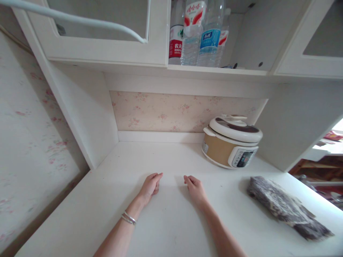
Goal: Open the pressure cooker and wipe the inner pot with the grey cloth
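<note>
My left hand (151,186) is closed just above or on the white countertop (166,228), its fingers curled in and nothing visible in them. Silver bangles (129,217) circle that wrist. My right hand (195,189) is also closed, a short gap to the right of the left one, and it too shows nothing in its grasp. Behind and to the right of my right hand stands a tan and white electric cooker (231,141), lid on, control panel facing front. A crumpled grey-brown patterned cloth (284,205) lies on the counter at the right.
Above hangs a white cupboard with a glass-front door (107,50) at left. Several plastic bottles (210,39) stand on its open shelf. Side panels (80,107) close the counter in at left and right. Flowered wallpaper (160,112) covers the back.
</note>
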`<state>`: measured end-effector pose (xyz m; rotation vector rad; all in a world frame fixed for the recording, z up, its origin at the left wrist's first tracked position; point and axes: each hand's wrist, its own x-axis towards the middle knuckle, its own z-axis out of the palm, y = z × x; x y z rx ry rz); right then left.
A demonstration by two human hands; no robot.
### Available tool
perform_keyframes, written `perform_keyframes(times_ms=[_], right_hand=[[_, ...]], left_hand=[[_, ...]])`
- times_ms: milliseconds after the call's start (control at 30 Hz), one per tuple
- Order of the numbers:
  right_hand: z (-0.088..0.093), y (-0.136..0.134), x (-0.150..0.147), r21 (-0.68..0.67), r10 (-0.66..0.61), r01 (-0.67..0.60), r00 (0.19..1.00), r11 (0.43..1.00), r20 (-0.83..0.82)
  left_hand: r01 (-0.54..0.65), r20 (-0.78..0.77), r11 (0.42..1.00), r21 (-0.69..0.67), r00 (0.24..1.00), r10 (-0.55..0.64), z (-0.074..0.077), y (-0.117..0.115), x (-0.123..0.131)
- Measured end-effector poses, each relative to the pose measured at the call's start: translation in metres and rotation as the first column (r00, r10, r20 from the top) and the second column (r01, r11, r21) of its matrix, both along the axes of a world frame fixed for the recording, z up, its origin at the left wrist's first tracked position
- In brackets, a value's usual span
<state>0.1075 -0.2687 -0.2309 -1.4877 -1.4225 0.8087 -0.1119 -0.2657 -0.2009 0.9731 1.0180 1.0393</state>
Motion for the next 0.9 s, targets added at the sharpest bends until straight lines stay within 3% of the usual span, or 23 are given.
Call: perform_keyframes(times_ms=[567,900], right_hand=[[0.0047,-0.0044,-0.0015,-0.021,0.037,-0.036,0.999,0.999,0.028],[0.0074,-0.0053,-0.0029,-0.03,0.089,-0.087,0.993,0.996,0.078]], left_hand=[[-0.002,0.023,1.0,-0.015,1.0,0.003,-0.001,0.002,-0.0012],[-0.083,0.054,0.995,-0.048,0.995,0.086,-0.0014,0.0025,0.0002]])
